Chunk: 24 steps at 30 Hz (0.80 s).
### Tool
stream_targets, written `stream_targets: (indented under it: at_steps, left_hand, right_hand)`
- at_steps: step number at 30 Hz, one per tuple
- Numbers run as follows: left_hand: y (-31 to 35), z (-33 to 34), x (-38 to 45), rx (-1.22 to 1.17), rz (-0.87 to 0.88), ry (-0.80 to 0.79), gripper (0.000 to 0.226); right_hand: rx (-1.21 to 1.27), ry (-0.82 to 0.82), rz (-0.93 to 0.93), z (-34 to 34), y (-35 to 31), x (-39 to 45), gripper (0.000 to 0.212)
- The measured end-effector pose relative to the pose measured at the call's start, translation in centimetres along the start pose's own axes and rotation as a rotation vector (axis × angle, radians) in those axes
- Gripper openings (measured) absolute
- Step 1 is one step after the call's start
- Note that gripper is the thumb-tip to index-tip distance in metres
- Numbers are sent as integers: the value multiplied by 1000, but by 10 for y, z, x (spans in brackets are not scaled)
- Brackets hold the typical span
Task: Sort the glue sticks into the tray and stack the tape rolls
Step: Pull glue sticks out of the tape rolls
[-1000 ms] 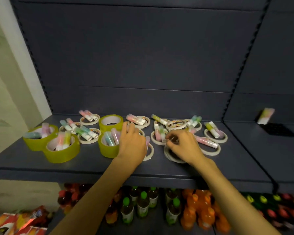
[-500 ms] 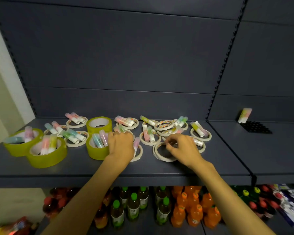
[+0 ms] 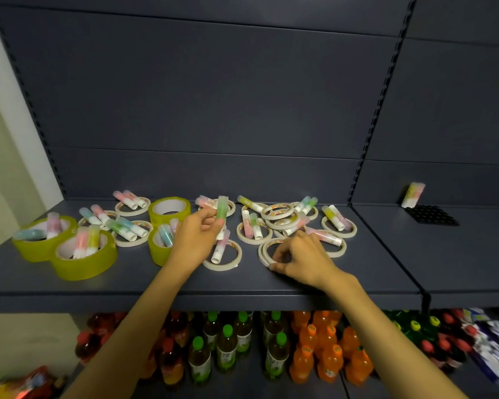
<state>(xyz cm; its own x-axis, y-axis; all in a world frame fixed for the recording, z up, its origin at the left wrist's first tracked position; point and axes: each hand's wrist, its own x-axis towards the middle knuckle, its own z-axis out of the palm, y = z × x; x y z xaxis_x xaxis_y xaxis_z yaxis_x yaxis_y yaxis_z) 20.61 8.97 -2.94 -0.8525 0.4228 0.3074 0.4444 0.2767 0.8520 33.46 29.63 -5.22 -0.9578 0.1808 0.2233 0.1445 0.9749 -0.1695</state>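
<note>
My left hand (image 3: 195,239) holds a green-capped glue stick (image 3: 221,207) upright between thumb and fingers, lifted above the thin white tape rolls. My right hand (image 3: 301,259) pinches the near rim of a small stack of thin white tape rolls (image 3: 267,249) lying flat on the dark shelf (image 3: 185,283). Many pastel glue sticks lie across white tape rolls (image 3: 254,233) and stand inside wide yellow tape rolls (image 3: 84,254). A black tray (image 3: 429,215) sits on the neighbouring shelf at right, with one glue stick (image 3: 413,194) at its far end.
A yellow tape roll (image 3: 169,207) stands at mid-back, two more at far left (image 3: 41,237). A white roll with a pink glue stick (image 3: 222,256) lies between my hands. Below the shelf stand rows of drink bottles (image 3: 308,349). A vertical slotted upright (image 3: 380,96) divides the shelf bays.
My left hand has risen off the shelf with the green glue stick now upright in its fingers. My right hand stays at the stacked white tape rolls, its fingers now on the near rim.
</note>
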Motion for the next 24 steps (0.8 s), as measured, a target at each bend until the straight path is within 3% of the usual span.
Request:
stream_targets:
  at_steps: [4, 10, 14, 24]
  left_hand:
    - [-4, 4, -4, -236, -49, -63, 11]
    - [-8, 26, -3, -404, -72, -151, 13]
    - [6, 55, -7, -518, -62, -247, 20]
    - [69, 155, -26, -538, -26, -367, 21]
  right_hand:
    - [-6, 35, 18, 1, -5, -7, 23]
    - [101, 176, 62, -6, -3, -32, 7]
    - [106, 242, 122, -18, 12, -57, 10]
    - [45, 354, 267, -49, 103, -125, 12]
